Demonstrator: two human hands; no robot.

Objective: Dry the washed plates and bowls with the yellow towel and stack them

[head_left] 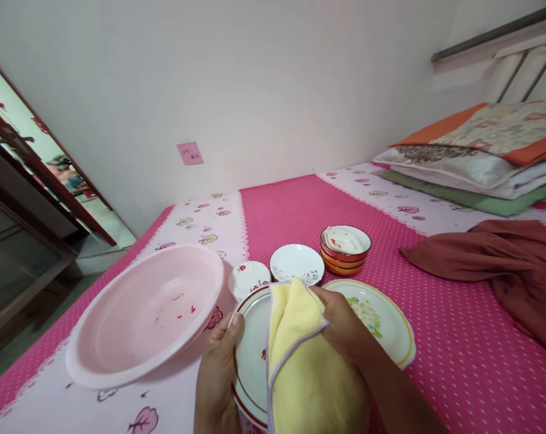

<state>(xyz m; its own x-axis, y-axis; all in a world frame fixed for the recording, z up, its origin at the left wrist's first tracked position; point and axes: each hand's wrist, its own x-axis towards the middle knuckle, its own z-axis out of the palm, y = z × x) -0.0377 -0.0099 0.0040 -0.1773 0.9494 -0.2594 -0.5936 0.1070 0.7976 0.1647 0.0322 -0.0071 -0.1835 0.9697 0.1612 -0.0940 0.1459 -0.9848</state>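
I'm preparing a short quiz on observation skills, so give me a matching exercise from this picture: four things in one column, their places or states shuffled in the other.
Things
1. Pink basin
2. Yellow cloth
3. Red and orange bowls
4. Red-rimmed plate

Places or states
A. Folded over in the right hand
B. Gripped at its edge by the left hand
C. To the left of both hands
D. Stacked beyond the hands

Right pairs: 1-C, 2-A, 3-D, 4-B
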